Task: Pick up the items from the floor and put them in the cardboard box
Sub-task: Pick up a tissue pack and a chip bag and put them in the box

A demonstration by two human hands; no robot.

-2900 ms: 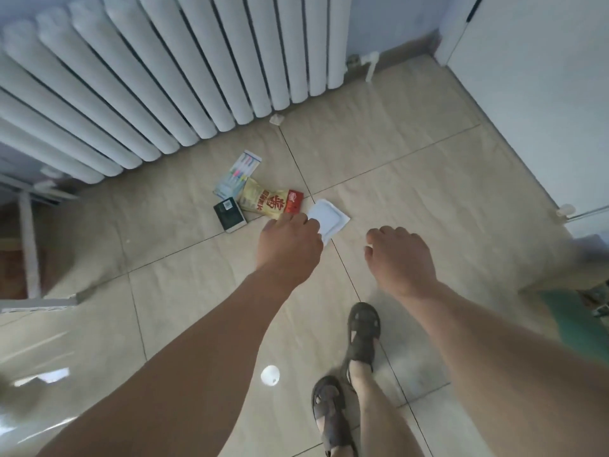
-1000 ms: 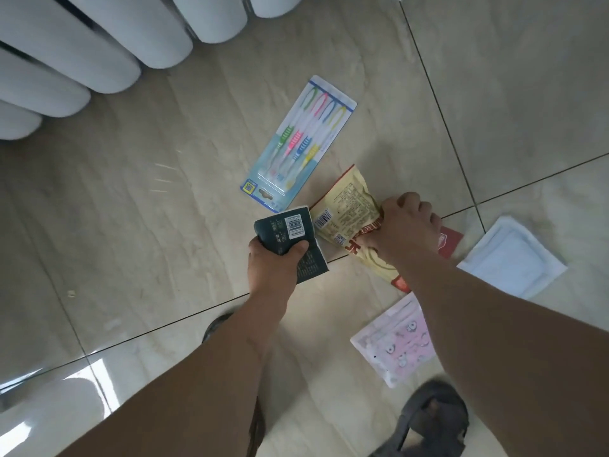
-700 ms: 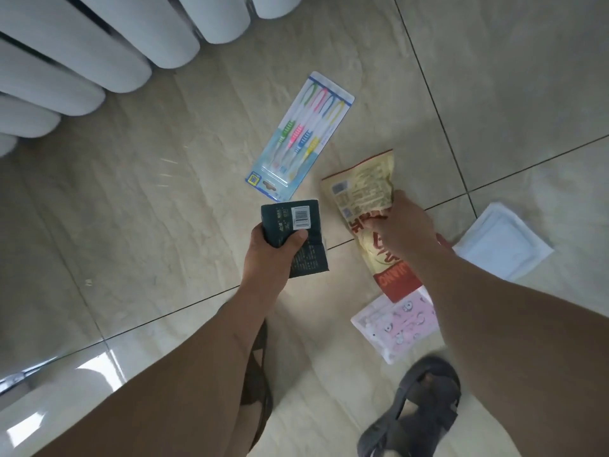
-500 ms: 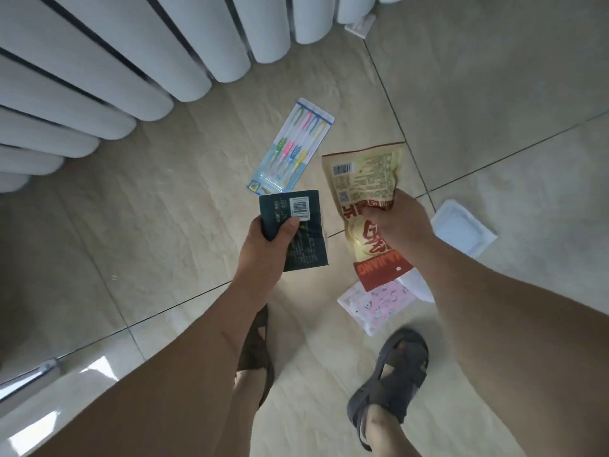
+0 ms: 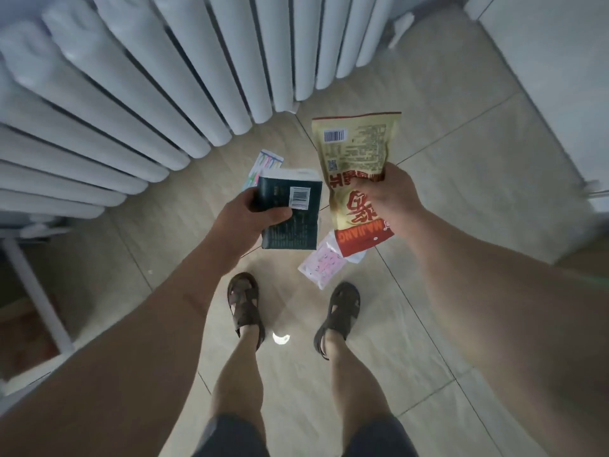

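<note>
You are holding a dark green box [image 5: 290,212] in your left hand [image 5: 245,219] and a yellow snack bag [image 5: 357,179] in your right hand [image 5: 392,196], while the pink packet [image 5: 321,263] is lying on the floor [image 5: 461,179] just below your right hand.

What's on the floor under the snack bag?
Under the snack bag, held by the right hand, lies a pink packet with a white edge beside it; the bag covers the rest.

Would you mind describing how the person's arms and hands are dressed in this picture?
Both forearms are bare, with no sleeves in view. The left hand and right hand wear no gloves; no watch, ring or bracelet shows on either.
</note>
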